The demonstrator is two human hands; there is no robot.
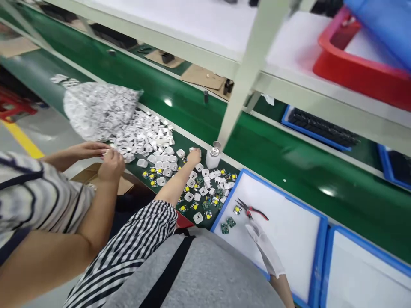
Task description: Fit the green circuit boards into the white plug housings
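My left hand (194, 156), on a checked-sleeve arm, reaches out over the green bench and closes its fingers on a small white casing (193, 149). Around it lie several loose white casings (189, 196) and small circuit boards with yellow parts (208, 214). A white glove covers my right hand (263, 241), which rests on the white sheet of a blue tray (321, 248) with its fingers stretched out and empty. Its fingertips are close to red-handled pliers (252, 209) and two green circuit boards (227, 224).
A co-worker in a striped top sits on my left, both hands (109, 160) at a big heap of white casings (144, 134) spilling from a plastic bag (96, 109). A small white bottle (212, 157) stands by a shelf post. A second blue tray (362, 273) sits at the right, a red bin (353, 68) above.
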